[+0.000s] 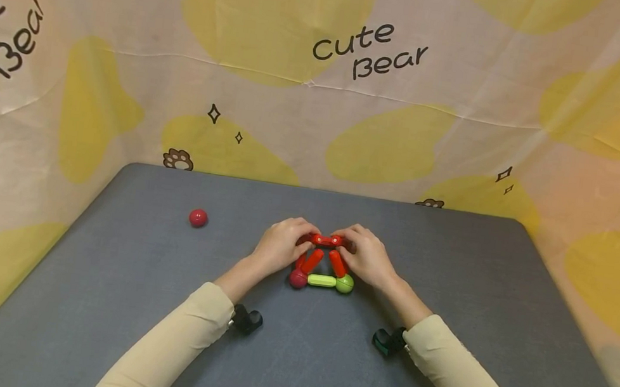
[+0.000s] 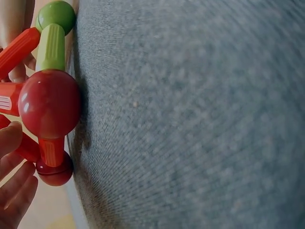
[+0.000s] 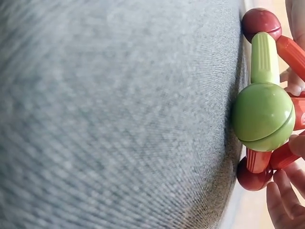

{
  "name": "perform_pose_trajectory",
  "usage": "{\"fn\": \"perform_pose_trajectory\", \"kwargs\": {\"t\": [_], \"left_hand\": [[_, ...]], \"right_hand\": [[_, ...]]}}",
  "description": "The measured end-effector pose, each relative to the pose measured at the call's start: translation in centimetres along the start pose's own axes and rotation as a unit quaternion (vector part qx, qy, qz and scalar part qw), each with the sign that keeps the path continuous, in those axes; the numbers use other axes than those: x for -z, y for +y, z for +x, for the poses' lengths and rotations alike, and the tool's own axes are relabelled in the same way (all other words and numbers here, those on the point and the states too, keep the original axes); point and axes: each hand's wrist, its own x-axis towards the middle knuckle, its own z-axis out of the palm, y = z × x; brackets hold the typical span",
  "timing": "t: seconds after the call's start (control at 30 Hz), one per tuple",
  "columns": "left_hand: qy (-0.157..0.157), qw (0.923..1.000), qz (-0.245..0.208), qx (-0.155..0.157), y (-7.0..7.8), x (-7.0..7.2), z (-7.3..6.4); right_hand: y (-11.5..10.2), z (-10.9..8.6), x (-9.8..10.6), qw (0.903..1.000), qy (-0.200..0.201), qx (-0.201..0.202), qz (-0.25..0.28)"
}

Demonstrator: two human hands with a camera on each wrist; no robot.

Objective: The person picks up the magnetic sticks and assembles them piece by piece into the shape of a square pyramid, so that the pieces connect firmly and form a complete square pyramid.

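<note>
A magnetic ball-and-rod frame stands on the table between both hands. At its near side a dark red ball [image 1: 298, 278] and a green ball [image 1: 344, 283] are joined by a lime-green rod [image 1: 322, 280]. A slanted red rod [image 1: 312, 261] rises from the red ball, and another red rod [image 1: 338, 264] from the green one. Above them, my left hand [image 1: 280, 244] and right hand [image 1: 366, 256] pinch opposite ends of red rods [image 1: 328, 240] with shiny ends. Farther base balls, such as a dark red ball [image 2: 55, 171], show in the wrist views. Fingers hide part of the top.
A loose red ball [image 1: 198, 218] lies on the grey table [image 1: 120, 299], left of the hands. Behind the table hangs a patterned cloth [image 1: 274, 106]. Black wrist cameras, one a black mount [image 1: 246, 320], sit beneath each forearm.
</note>
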Motion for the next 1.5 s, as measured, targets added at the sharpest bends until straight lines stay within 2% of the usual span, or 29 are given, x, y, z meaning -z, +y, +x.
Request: {"fn": "perform_pose_trajectory", "kwargs": {"t": [0.4,1.07,1.13,1.27,1.37,1.5], "left_hand": [[0.0,0.9991,0.027,-0.033,0.3,-0.1,0.0],[0.009,0.9992,0.02,-0.035,0.1,-0.1,-0.1],[0.009,0.9992,0.018,-0.034,0.1,-0.1,-0.1],[0.007,0.9993,0.016,-0.032,0.2,-0.1,-0.1],[0.004,0.9995,0.013,-0.029,0.1,-0.1,-0.1],[0.002,0.9995,0.011,-0.03,0.0,-0.2,0.0]], "right_hand": [[-0.1,-0.1,0.0,0.9999,0.001,0.011,-0.005],[-0.2,-0.4,0.0,0.9999,-0.009,0.014,-0.002],[-0.1,-0.6,0.1,0.9999,-0.009,0.0,0.008],[0.1,-0.8,0.5,0.9979,0.006,-0.056,0.031],[0.3,-0.9,0.7,0.9932,0.013,-0.104,0.049],[0.1,-0.9,1.0,0.9828,-0.012,-0.173,0.064]]}}
